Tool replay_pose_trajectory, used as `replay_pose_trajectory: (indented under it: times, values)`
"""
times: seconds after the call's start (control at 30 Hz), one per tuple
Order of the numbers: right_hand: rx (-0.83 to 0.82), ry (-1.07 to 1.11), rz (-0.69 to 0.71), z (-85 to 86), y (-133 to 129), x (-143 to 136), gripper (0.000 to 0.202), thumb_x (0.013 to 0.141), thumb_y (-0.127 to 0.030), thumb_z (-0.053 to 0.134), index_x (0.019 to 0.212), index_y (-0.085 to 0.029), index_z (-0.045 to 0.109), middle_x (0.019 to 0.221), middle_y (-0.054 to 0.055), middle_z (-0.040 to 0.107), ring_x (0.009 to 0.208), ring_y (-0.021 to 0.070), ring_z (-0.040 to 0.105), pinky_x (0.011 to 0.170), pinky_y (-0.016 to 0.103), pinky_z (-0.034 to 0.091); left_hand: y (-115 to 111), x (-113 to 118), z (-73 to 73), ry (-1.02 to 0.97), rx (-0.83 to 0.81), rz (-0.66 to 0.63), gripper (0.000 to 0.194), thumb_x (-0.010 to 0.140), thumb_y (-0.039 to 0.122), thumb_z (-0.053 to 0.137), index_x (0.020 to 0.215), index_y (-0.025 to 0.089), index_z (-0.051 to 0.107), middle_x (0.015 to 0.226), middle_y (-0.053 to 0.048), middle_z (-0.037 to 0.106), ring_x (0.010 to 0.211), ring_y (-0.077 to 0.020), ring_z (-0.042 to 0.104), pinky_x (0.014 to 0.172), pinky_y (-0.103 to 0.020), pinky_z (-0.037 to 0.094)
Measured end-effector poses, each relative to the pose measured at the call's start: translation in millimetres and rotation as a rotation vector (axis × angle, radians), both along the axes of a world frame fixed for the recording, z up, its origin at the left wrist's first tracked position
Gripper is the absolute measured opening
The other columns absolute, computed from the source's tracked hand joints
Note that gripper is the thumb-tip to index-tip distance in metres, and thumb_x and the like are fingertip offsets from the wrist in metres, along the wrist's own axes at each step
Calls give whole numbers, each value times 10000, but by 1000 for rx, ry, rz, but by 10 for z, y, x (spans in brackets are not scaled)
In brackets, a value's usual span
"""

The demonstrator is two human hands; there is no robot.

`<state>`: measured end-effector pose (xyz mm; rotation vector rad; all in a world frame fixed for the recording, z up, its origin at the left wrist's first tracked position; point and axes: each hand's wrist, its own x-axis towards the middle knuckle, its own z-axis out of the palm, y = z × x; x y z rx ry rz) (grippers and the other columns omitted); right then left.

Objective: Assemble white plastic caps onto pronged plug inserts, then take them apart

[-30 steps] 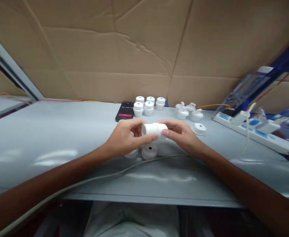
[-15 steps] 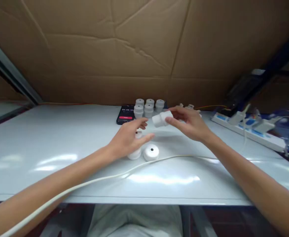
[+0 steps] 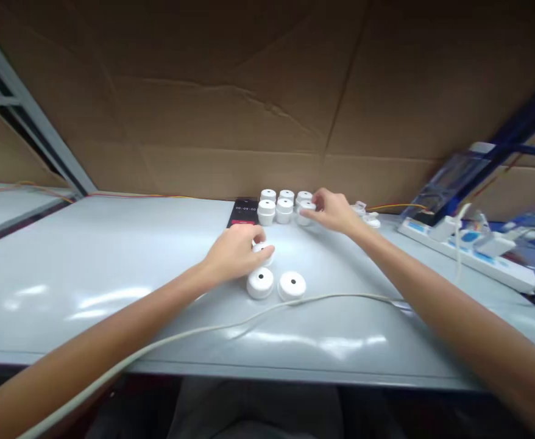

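Two hands in play: the right hand (image 3: 323, 210) is narrowed on a white cylinder (image 3: 304, 214), held between thumb and fingers to the right of the phone (image 3: 244, 211). And the left hand (image 3: 239, 250)? Curled narrowly around a white round piece (image 3: 261, 246), just to the person's side of the phone; whether it is firmly gripped cannot be told.

Care is wanted at the right: the cylinder is best kept upright and handled with light fingertips, so that no neighbour is nudged. At the left, the round piece is best taken by its sides.

Five more cylinders (image 3: 266, 212) are lined up in two rows just right of the phone, dark holes uppermost. Nearer the person than the phone, a second round piece (image 3: 260, 283) and a third round piece (image 3: 292, 286) are set side by side. Nearer still, a pale cable (image 3: 231, 325) is trailed across the grey desk (image 3: 112, 244). Well right of the phone, a power strip (image 3: 468, 255) is crowded with plugs; behind the phone, cardboard (image 3: 194, 116) is stood as a wall.
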<state>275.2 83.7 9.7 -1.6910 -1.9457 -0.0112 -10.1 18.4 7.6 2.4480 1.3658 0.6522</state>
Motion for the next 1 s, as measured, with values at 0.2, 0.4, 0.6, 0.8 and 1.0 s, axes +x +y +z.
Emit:
replay_pose_trajectory:
  times: [0.2, 0.4, 0.6, 0.8, 1.0]
  values:
    - [154, 143, 145, 7, -527, -240, 358, 848, -479, 714, 1017, -172, 642, 1000, 111, 733, 779, 223, 666, 747, 357, 507, -42, 18, -26, -62, -83, -67, 292, 893, 457, 618, 861, 185, 720, 893, -68, 769, 780, -235, 690, 705, -323, 488]
    - [-94, 149, 583, -39, -1053, -594, 327, 922, -431, 674, 1155, -203, 698, 1099, 75, 750, 909, 207, 670, 818, 332, 511, -59, 89, -70, -357, -351, -115, 274, 910, 374, 588, 1058, 163, 680, 994, -93, 760, 883, -236, 741, 769, -334, 568]
    - [-283, 138, 499, -12, -921, -348, 250, 895, -333, 638, 1067, -205, 766, 1083, 50, 785, 905, 219, 694, 806, 319, 508, 12, 154, -12, -508, -409, -76, 226, 829, 240, 642, 1045, 175, 663, 1140, -96, 739, 945, -217, 751, 869, -359, 583]
    - [-408, 35, 465, 181, -891, 78, 321, 756, -224, 671, 1057, -218, 783, 1038, 42, 776, 878, 231, 689, 788, 318, 506, 178, 694, 148, -374, -311, -292, 157, 856, 179, 573, 964, 157, 685, 1062, -94, 761, 981, -221, 722, 902, -356, 559]
    - [-674, 32, 647, 380, -979, 266, 396, 667, -173, 715, 1041, -243, 826, 963, 0, 782, 835, 205, 658, 734, 276, 493, 474, 1604, 173, -159, -195, -261, 412, 839, 88, 573, 1247, 138, 599, 1275, -129, 707, 1145, -216, 686, 942, -291, 537]
